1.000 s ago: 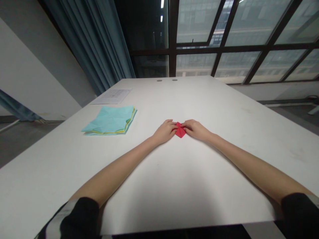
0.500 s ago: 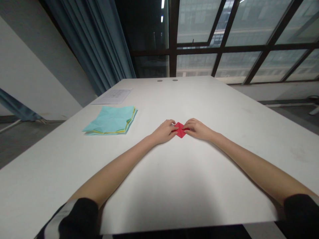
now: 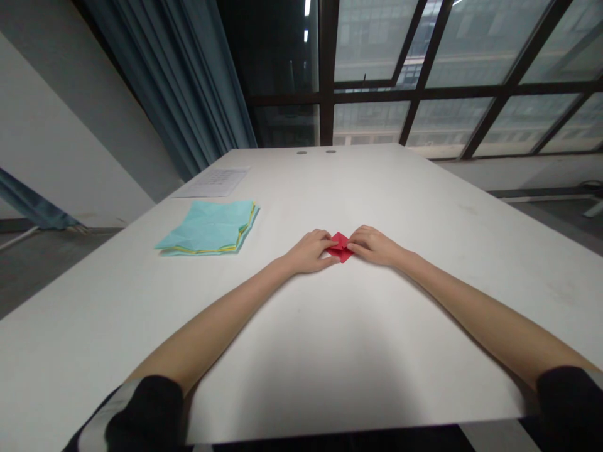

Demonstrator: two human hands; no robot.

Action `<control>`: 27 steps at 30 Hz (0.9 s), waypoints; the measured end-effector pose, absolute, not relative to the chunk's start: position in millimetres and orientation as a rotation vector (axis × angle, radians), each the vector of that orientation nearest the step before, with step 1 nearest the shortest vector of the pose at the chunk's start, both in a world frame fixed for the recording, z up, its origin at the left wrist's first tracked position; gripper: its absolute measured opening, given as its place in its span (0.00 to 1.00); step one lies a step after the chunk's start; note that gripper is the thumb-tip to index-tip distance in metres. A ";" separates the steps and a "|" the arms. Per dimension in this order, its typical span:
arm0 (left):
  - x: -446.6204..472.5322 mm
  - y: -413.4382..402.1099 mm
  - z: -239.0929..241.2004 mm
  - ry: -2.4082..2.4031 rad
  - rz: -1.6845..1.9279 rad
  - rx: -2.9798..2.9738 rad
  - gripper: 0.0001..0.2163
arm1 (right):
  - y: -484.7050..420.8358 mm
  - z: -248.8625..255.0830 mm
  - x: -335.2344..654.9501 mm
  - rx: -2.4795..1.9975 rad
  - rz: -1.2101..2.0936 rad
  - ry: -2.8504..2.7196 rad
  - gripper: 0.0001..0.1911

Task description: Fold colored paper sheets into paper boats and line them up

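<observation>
A small folded piece of red paper (image 3: 340, 238), roughly diamond-shaped, rests on the white table between my hands. My left hand (image 3: 311, 251) grips its left side, with the thumb at the near corner and a finger on top. From the other side, my right hand (image 3: 374, 245) pinches the right edge with thumb and fingers. A flap near the middle of the paper looks partly lifted, with a dark gap below it. My fingertips cover both side corners.
On the left of the white table (image 3: 301, 351) lies a stack of light blue and yellow paper sheets (image 3: 211, 226). Behind it is a printed sheet (image 3: 214, 182). Two round grey discs sit at the far edge, before a blue curtain (image 3: 179, 81) and windows.
A flap of the red paper has risen, opening a gap across its middle. My left thumb has moved slightly toward the near corner. The right hand has barely shifted.
</observation>
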State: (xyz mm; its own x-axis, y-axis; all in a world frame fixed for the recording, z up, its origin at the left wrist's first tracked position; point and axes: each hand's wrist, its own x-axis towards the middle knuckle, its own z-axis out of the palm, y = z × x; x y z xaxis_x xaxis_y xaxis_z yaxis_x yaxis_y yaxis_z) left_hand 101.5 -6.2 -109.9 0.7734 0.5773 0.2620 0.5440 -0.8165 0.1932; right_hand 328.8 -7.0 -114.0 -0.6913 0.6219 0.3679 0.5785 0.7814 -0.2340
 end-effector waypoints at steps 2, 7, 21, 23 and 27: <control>104.1 -6.2 -110.2 0.932 0.500 2.819 0.16 | -6.9 -114.6 327.3 -0.957 0.113 -2.525 0.18; 111.2 -2.4 -113.4 1.045 0.629 2.676 0.14 | -7.4 -115.5 321.9 -1.164 0.146 -2.373 0.16; 115.7 1.3 -123.8 1.084 0.721 2.773 0.12 | -5.5 -124.0 312.7 -1.323 0.191 -2.206 0.11; 116.0 1.2 -122.2 1.084 0.613 2.866 0.13 | -5.1 -123.7 312.9 -1.287 0.171 -2.262 0.11; 115.9 -1.1 -115.5 1.108 0.450 3.003 0.14 | -3.5 -123.2 316.5 -1.268 0.120 -2.345 0.13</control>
